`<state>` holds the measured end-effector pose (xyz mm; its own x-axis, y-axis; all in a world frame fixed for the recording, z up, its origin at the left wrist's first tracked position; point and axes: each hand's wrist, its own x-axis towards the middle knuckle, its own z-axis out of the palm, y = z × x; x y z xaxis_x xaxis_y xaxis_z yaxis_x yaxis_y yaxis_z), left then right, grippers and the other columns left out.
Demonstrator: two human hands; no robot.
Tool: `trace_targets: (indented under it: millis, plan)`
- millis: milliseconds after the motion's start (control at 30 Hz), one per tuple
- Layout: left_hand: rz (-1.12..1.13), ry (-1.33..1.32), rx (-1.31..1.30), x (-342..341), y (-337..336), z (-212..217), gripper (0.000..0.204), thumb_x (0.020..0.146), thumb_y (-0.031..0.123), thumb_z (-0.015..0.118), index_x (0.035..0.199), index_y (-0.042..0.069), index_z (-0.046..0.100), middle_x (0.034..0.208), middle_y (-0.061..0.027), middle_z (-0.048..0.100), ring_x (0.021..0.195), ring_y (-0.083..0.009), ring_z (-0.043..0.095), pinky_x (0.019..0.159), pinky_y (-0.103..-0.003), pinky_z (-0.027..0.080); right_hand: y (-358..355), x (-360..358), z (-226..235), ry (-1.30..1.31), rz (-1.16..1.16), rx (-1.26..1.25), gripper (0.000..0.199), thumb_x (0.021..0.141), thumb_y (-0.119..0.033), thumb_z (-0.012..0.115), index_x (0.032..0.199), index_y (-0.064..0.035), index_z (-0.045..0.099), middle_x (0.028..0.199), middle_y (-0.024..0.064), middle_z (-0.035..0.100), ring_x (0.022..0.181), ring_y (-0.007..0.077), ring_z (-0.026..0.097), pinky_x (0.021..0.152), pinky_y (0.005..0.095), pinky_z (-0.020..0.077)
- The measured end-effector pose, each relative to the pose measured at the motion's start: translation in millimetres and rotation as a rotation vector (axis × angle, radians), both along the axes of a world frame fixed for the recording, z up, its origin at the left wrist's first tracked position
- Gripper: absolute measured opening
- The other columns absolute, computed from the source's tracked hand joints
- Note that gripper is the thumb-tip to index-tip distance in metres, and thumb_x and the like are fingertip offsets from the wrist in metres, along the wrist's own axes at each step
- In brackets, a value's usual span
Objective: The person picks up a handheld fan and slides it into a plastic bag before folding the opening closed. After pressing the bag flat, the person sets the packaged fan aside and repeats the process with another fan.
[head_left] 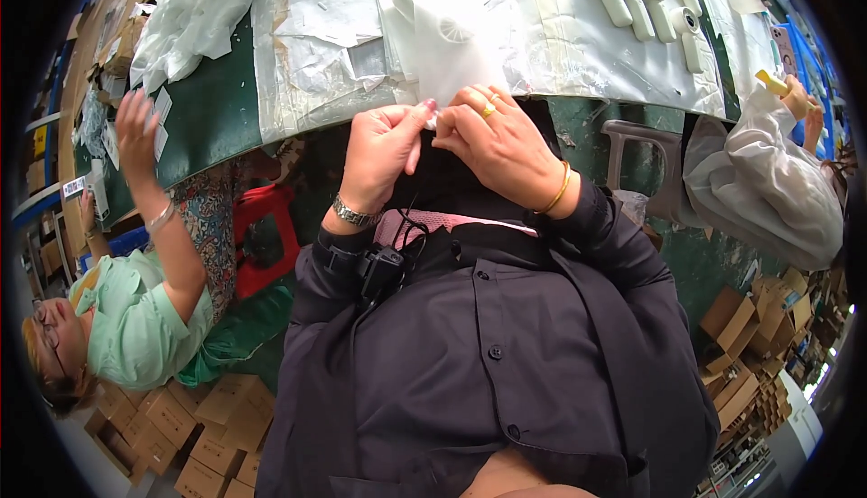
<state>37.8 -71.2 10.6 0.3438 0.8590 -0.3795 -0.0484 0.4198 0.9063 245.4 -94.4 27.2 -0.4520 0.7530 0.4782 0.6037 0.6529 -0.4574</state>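
At the table's near edge my left hand [381, 153] and my right hand [508, 148] meet, both closed in a pinch. Between their fingertips shows a small white piece [432, 122], mostly hidden by the fingers; whether it belongs to the bag beyond cannot be told. Just past my knuckles lies a translucent white bag [474, 72] on the covered table. Through it shows a pale handheld fan [453, 30], its round grille toward the right and its handle at the upper left.
Several cream handheld fans [638, 9] lie at the table's far right. Crumpled white bags [194, 15] are heaped at the far left. One person [135, 317] sits at left, another [768, 177] at right. Cardboard boxes [212, 435] stand behind at lower left.
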Motion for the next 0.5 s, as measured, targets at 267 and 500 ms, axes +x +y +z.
trace_targets:
  millis: [267,500]
  plan:
    - [-0.007,0.074,-0.058,-13.2,4.2,17.4,0.029,0.108,0.025,0.072,0.088,0.004,0.075,0.059,0.0046,0.059,0.046,-0.0008,0.042,0.046,-0.021,0.026,-18.5,31.2,21.7,1.017,-0.069,-0.393,0.015,0.111,-0.016,0.061,0.105,-0.0032,0.062,0.094,0.0064,0.063,0.089,0.0232,0.063,0.087,0.0428,0.0528]
    - [0.015,0.051,-0.034,-27.6,4.1,16.0,0.028,0.108,0.028,0.072,0.094,0.003,0.075,0.061,0.0031,0.061,0.048,-0.0004,0.045,0.047,-0.02,0.028,-37.0,106.6,16.1,1.18,-0.343,-0.509,0.019,0.114,-0.02,0.06,0.108,-0.0029,0.067,0.088,0.0033,0.064,0.076,0.0141,0.057,0.079,0.0357,0.0494]
